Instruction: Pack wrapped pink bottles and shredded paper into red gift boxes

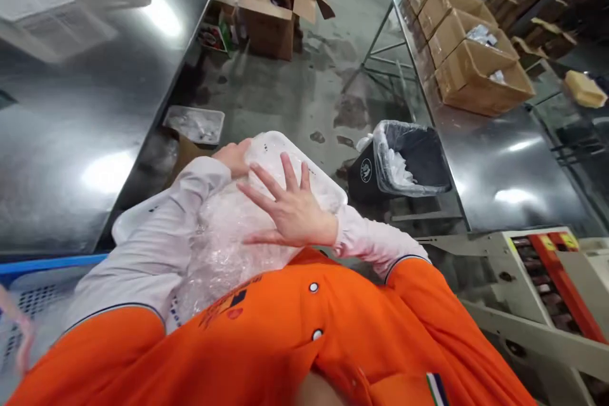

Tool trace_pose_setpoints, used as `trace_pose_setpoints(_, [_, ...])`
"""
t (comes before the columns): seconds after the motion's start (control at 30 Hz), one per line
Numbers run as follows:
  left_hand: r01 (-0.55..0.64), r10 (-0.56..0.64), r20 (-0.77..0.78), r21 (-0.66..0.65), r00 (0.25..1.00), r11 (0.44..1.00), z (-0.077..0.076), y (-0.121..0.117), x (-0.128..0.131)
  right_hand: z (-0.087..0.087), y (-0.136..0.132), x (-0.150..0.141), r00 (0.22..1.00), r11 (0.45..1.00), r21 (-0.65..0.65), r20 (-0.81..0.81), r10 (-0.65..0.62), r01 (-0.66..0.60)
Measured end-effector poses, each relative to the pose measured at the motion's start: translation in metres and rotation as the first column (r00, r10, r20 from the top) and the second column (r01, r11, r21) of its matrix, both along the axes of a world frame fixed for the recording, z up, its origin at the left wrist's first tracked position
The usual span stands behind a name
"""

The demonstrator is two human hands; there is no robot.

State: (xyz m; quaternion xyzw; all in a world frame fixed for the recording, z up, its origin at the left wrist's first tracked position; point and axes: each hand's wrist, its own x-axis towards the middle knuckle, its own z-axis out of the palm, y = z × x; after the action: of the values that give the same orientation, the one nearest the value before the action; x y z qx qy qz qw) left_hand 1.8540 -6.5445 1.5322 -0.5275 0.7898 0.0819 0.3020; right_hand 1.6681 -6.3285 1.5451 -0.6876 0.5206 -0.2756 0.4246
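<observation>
In front of my body is a white plastic tub with a rounded rim. It is heaped with crinkled clear plastic bags. My left hand is closed at the far left part of the rim, its fingertips partly hidden by the tub and the plastic. Palm down, my right hand lies over the clear plastic with its fingers spread wide and nothing gripped. Both forearms wear pale sleeve covers, and the left one crosses the tub's left side.
Steel tables stand left and right. Open cardboard boxes line the right one. A black lined bin stands right, near a machine. A blue crate is lower left. Farther off, a person bends over a carton.
</observation>
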Motion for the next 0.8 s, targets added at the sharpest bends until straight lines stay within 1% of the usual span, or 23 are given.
trace_pose_setpoints(0.03, [-0.004, 0.003, 0.046, 0.035, 0.999, 0.999, -0.007, -0.014, -0.016, -0.015, -0.029, 0.009, 0.994, 0.999, -0.025, -0.108, -0.029, 0.027])
trace_pose_setpoints(0.07, [0.0, -0.005, 0.08, 0.06, 0.997, 0.998, -0.014, -0.029, -0.028, -0.033, -0.059, 0.017, 0.977, 0.999, -0.021, -0.207, -0.048, 0.045])
trace_pose_setpoints(0.13, [0.02, -0.028, 0.108, 0.068, 0.994, 0.997, -0.029, -0.064, -0.046, -0.071, -0.12, 0.024, 0.933, 0.995, 0.089, -0.361, -0.01, 0.045])
trace_pose_setpoints(0.2, [0.04, -0.048, 0.094, 0.084, 0.994, 0.996, -0.044, -0.109, -0.059, -0.105, -0.176, 0.016, 0.896, 0.981, 0.19, -0.443, 0.041, 0.049])
trace_pose_setpoints(0.23, [0.047, -0.055, 0.077, 0.106, 0.996, 0.993, -0.052, -0.136, -0.068, -0.12, -0.203, 0.006, 0.885, 0.978, 0.201, -0.464, 0.041, 0.06])
trace_pose_setpoints(0.3, [0.071, -0.079, 0.04, 0.165, 0.996, 0.984, -0.069, -0.196, -0.095, -0.143, -0.253, -0.022, 0.879, 0.982, 0.156, -0.476, -0.019, 0.105])
trace_pose_setpoints(0.33, [0.102, -0.11, 0.027, 0.196, 0.994, 0.975, -0.079, -0.226, -0.114, -0.152, -0.277, -0.039, 0.879, 0.982, 0.132, -0.473, -0.058, 0.136])
trace_pose_setpoints(0.4, [0.185, -0.202, 0.052, 0.233, 0.978, 0.955, -0.097, -0.278, -0.16, -0.167, -0.321, -0.075, 0.887, 0.965, 0.153, -0.445, -0.124, 0.212])
trace_pose_setpoints(0.43, [0.234, -0.262, 0.079, 0.252, 0.962, 0.939, -0.105, -0.298, -0.184, -0.174, -0.339, -0.092, 0.892, 0.946, 0.193, -0.422, -0.16, 0.261])
trace_pose_setpoints(0.47, [0.283, -0.32, 0.107, 0.266, 0.941, 0.922, -0.113, -0.312, -0.207, -0.179, -0.354, -0.106, 0.896, 0.92, 0.241, -0.397, -0.199, 0.311])
trace_pose_setpoints(0.5, [0.325, -0.372, 0.134, 0.28, 0.919, 0.903, -0.118, -0.321, -0.226, -0.183, -0.366, -0.118, 0.897, 0.889, 0.288, -0.372, -0.239, 0.356])
trace_pose_setpoints(0.53, [0.36, -0.416, 0.156, 0.294, 0.896, 0.885, -0.123, -0.325, -0.241, -0.186, -0.373, -0.127, 0.896, 0.858, 0.329, -0.347, -0.278, 0.394])
trace_pose_setpoints(0.57, [0.387, -0.449, 0.171, 0.305, 0.877, 0.87, -0.125, -0.325, -0.251, -0.188, -0.376, -0.134, 0.894, 0.832, 0.363, -0.326, -0.307, 0.419])
trace_pose_setpoints(0.6, [0.404, -0.472, 0.18, 0.316, 0.863, 0.859, -0.126, -0.323, -0.256, -0.189, -0.377, -0.138, 0.899, 0.821, 0.389, -0.307, -0.312, 0.418])
trace_pose_setpoints(0.63, [0.415, -0.485, 0.184, 0.317, 0.855, 0.853, -0.125, -0.32, -0.258, -0.188, -0.377, -0.141, 0.915, 0.823, 0.414, -0.281, -0.291, 0.389])
trace_pose_setpoints(0.7, [0.431, -0.493, 0.19, 0.289, 0.849, 0.855, -0.122, -0.316, -0.255, -0.184, -0.374, -0.148, 0.957, 0.849, 0.45, -0.207, -0.202, 0.276])
trace_pose_setpoints(0.77, [0.43, -0.476, 0.198, 0.234, 0.857, 0.872, -0.117, -0.317, -0.25, -0.175, -0.373, -0.158, 0.98, 0.881, 0.437, -0.156, -0.123, 0.18])
trace_pose_setpoints(0.8, [0.428, -0.467, 0.197, 0.207, 0.862, 0.879, -0.115, -0.319, -0.249, -0.17, -0.373, -0.164, 0.981, 0.897, 0.407, -0.159, -0.114, 0.171])
